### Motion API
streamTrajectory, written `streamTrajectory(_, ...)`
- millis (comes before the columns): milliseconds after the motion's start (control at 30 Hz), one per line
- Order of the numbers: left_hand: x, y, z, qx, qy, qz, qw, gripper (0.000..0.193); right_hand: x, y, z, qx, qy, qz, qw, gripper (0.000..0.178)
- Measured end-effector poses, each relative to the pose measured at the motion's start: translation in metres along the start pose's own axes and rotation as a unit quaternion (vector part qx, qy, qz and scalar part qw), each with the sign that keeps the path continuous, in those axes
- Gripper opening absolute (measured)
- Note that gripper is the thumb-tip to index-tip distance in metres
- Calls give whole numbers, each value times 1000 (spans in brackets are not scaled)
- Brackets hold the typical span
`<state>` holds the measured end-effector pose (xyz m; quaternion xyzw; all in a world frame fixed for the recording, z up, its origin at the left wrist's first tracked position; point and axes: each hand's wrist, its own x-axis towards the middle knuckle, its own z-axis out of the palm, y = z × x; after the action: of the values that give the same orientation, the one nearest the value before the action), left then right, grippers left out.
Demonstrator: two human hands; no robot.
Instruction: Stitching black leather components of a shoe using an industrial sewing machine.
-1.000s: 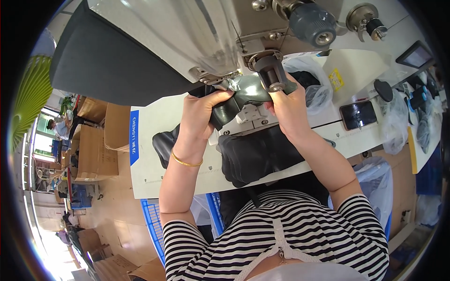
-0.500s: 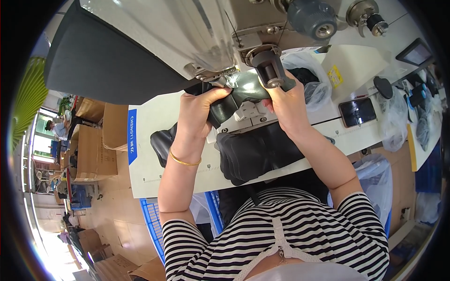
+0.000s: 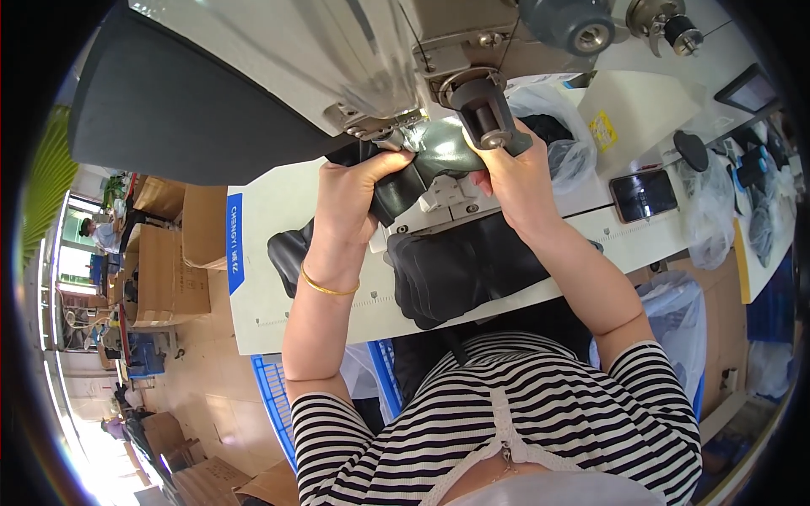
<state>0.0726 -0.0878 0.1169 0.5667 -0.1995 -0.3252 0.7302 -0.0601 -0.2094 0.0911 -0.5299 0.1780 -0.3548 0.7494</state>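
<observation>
Beneath the lit needle area of a sewing machine [image 3: 384, 118] lies a piece of black leather-like material [image 3: 439, 162]. My left hand [image 3: 350, 190] pinches its left part, thumb on top close to the presser foot. On the other side my right hand [image 3: 516, 181] grips the material's right part, fingers curled round it and partly hidden behind a dark cylindrical machine part [image 3: 485, 110]. A stack of similar black pieces [image 3: 464, 270] lies at the table's near edge, between my forearms. Another black piece [image 3: 291, 257] rests left of my left wrist.
On the white table [image 3: 261, 325], a phone [image 3: 644, 198] lies to the right, near clear plastic bags [image 3: 569, 160]. Blue baskets [image 3: 274, 396] stand below the near edge. A dark panel [image 3: 202, 110] juts out at upper left. Cardboard boxes [image 3: 173, 274] stand on the floor at left.
Both hands keep their hold on the black material, with hardly any movement. The view has shifted slightly.
</observation>
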Motion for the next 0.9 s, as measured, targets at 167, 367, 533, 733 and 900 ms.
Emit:
streamTrajectory(167, 1, 0, -3, 5, -5, -5, 1000, 18, -1, -2, 0, -8, 0, 10, 1000, 15)
streamTrajectory(367, 11, 3, -7, -5, -7, -14, 1000, 13, 4, -4, 0, -31, -28, -6, 999, 17)
streamTrajectory(533, 8, 6, -5, -3, -28, -14, 1000, 11, -1, -8, 0, -19, -32, 5, 999, 13)
streamTrajectory(733, 4, 6, -6, 13, -21, -19, 1000, 17, -1, -5, -1, -25, -45, 5, 999, 14)
streamTrajectory(900, 4, -1, -20, -100, 10, -25, 995, 15, -2, -1, -7, -31, -54, -27, 998, 16)
